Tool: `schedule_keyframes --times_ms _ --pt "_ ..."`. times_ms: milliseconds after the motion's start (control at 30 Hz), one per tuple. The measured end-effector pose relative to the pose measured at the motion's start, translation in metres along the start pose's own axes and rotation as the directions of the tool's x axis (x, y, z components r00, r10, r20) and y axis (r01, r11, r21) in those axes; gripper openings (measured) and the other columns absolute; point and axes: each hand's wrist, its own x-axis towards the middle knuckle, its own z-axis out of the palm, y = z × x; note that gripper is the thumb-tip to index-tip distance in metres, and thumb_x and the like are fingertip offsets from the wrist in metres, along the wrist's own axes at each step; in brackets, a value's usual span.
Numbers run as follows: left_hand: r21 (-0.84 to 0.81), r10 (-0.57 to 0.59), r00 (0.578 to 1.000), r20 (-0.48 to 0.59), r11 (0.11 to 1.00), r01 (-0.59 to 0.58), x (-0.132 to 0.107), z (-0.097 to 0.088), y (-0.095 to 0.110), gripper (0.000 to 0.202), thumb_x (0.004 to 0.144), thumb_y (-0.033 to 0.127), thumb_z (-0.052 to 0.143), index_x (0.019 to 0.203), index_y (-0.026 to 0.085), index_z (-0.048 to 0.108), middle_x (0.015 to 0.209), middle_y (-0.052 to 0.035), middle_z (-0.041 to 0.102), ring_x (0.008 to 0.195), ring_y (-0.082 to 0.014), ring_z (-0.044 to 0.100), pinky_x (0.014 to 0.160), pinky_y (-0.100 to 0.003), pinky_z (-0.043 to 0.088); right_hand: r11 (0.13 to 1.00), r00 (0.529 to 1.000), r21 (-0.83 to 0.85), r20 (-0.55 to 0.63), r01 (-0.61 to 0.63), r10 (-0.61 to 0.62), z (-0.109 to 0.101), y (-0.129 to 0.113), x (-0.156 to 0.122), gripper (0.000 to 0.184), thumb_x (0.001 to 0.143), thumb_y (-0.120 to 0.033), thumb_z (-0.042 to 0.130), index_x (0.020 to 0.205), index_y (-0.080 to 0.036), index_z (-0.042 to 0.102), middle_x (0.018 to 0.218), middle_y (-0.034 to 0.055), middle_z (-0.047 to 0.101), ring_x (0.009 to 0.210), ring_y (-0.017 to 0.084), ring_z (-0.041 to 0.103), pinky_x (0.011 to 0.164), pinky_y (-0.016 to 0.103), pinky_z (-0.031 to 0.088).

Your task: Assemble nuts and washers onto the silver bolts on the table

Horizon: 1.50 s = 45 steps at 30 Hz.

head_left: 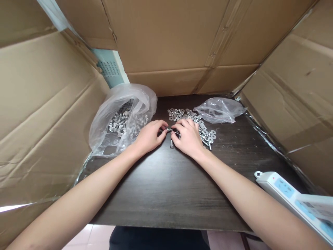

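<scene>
The left hand (151, 135) and the right hand (188, 136) are holding one small metal fastener (169, 130) between them, thumbs and fingers clamping on it above the dark table (156, 194); with so small a grip, it could be slipping toward the loose washers (213, 132)

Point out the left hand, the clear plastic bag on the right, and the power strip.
Left hand (149, 136): head view, back of the hand.
Clear plastic bag (220, 110): head view, middle of its crumpled film.
Power strip (284, 187): head view, blue socket panel.

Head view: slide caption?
Left hand and right hand pinch a metal fastener beside washers and bolts on a dark tabletop.
</scene>
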Motion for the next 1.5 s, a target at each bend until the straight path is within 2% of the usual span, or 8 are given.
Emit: schedule_keyframes --times_ms 200,400,633,767,833,933,1300,1500 --pt "-0.029 0.005 0.997 -0.078 1.000 -0.008 -0.001 0.002 -0.004 0.029 0.091 0.009 0.050 0.116 0.017 0.063 0.104 -0.0076 0.068 0.097 -0.0216 0.066 0.090 -0.037 0.054 0.999 0.997 0.008 -0.054 -0.052 0.053 -0.005 0.004 0.002 0.023 0.088 -0.023 0.056 0.097 -0.021 0.077 0.105 0.0105 0.071 0.109 0.032 0.057 0.092 0.047 0.037" --pt "-0.033 0.032 1.000 0.001 0.999 -0.031 -0.002 -0.002 0.000 0.040 0.080 0.012 0.060 0.119 0.017 0.063 0.101 -0.0064 0.067 0.092 -0.0229 0.064 0.088 -0.038 0.054 0.993 0.994 0.091 -0.073 -0.079 0.086 -0.015 0.015 0.004 0.024 0.086 -0.019 0.049 0.084 -0.021 0.073 0.092 0.0066 0.071 0.097 0.027 0.063 0.089 0.044 0.038" --pt "-0.053 -0.021 0.999 0.038 0.998 0.023 -0.001 -0.001 -0.001 0.035 0.093 0.026 0.064 0.127 0.018 0.060 0.089 -0.0019 0.067 0.080 -0.0197 0.062 0.078 -0.035 0.051 0.997 0.998 0.059 -0.031 -0.050 0.052 -0.012 0.018 0.006 0.029 0.092 -0.018 0.044 0.081 -0.021 0.070 0.088 0.0053 0.073 0.080 0.023 0.064 0.076 0.036 0.041" --pt "-0.003 -0.004 1.000 -0.014 1.000 0.004 -0.002 0.001 -0.002 0.031 0.094 0.024 0.064 0.124 0.017 0.065 0.098 -0.0053 0.067 0.083 -0.0198 0.063 0.079 -0.035 0.052 0.995 0.996 -0.052 -0.010 0.088 -0.089 -0.008 0.005 0.004 0.023 0.094 -0.021 0.052 0.095 -0.018 0.075 0.093 0.0077 0.074 0.090 0.026 0.063 0.083 0.039 0.041" --pt "0.001 0.001 1.000 -0.021 1.000 -0.001 -0.001 0.002 -0.003 0.022 0.094 0.022 0.063 0.114 0.016 0.069 0.100 -0.0064 0.068 0.082 -0.0193 0.064 0.079 -0.034 0.052 0.986 0.994 -0.126 -0.007 0.110 -0.112 -0.006 -0.001 0.003 0.023 0.096 -0.029 0.058 0.102 -0.017 0.076 0.100 0.0111 0.073 0.096 0.029 0.061 0.085 0.041 0.040" --pt "-0.018 0.001 1.000 -0.018 1.000 -0.001 0.000 0.002 -0.004 0.012 0.094 0.021 0.064 0.103 0.018 0.071 0.093 -0.0043 0.070 0.078 -0.0183 0.063 0.075 -0.033 0.050 0.980 0.994 -0.169 0.005 0.107 -0.107 -0.003 -0.003 0.003 0.025 0.099 -0.035 0.061 0.100 -0.018 0.078 0.100 0.0126 0.071 0.099 0.031 0.057 0.083 0.044 0.039" --pt "-0.051 0.033 0.999 -0.026 0.998 -0.034 0.000 0.002 -0.005 0.010 0.094 0.020 0.064 0.103 0.018 0.068 0.091 -0.0033 0.072 0.077 -0.0171 0.064 0.073 -0.030 0.050 0.996 0.995 0.029 0.041 0.088 -0.089 0.000 0.006 0.004 0.013 0.096 -0.027 0.065 0.102 -0.020 0.074 0.108 0.0090 0.073 0.109 0.032 0.054 0.091 0.047 0.035" --pt "-0.091 0.041 0.998 -0.048 0.995 -0.045 0.001 0.003 -0.004 0.011 0.097 0.024 0.061 0.103 0.017 0.067 0.090 -0.0036 0.073 0.077 -0.0163 0.066 0.072 -0.029 0.052 0.991 0.994 0.082 -0.011 0.108 -0.108 0.001 0.009 0.004 0.013 0.100 -0.028 0.062 0.097 -0.021 0.073 0.101 0.0066 0.076 0.105 0.030 0.056 0.090 0.046 0.034"
